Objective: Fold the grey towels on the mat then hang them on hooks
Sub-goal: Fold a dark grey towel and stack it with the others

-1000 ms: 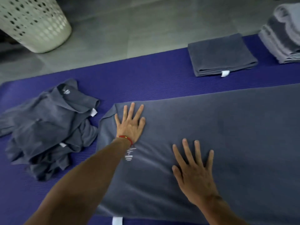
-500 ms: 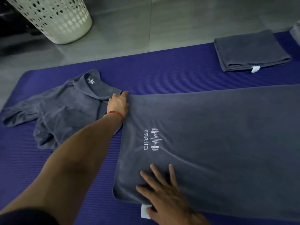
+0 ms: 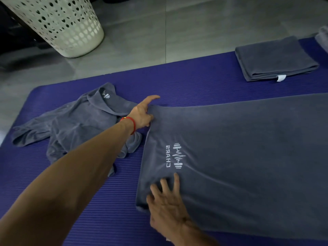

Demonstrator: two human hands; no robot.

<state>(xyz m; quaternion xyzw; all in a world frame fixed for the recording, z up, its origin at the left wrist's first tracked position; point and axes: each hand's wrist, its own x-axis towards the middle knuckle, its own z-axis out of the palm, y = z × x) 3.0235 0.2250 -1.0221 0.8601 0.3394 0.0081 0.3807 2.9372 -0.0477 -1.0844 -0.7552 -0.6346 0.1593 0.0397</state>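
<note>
Our left hand (image 3: 142,113) reaches to the far left corner of the spread grey towel (image 3: 239,157) and pinches that corner between thumb and curled fingers, the index finger stretched out along the far edge. Our right hand (image 3: 166,205) lies on the near left corner, low in the frame, its fingers spread and nearly straight, pressing the cloth down; it grips nothing that we can see.

The towel lies flat on the purple mat (image 3: 177,82), filling the right half of the frame and running out past the right edge, its white logo (image 3: 174,156) facing up. We judge the step in hand to be the first fold of this towel (both left corners are being secured). The next move likely calls for the right hand to close on its corner too, then both to lift the left edge together and carry it rightward, keeping the edges even.

A crumpled grey towel (image 3: 71,125) waits at centre left, and a folded grey towel (image 3: 273,57) sits at upper right. The white perforated laundry basket (image 3: 58,23) stands on the floor at upper left; we cannot tell what it holds.
</note>
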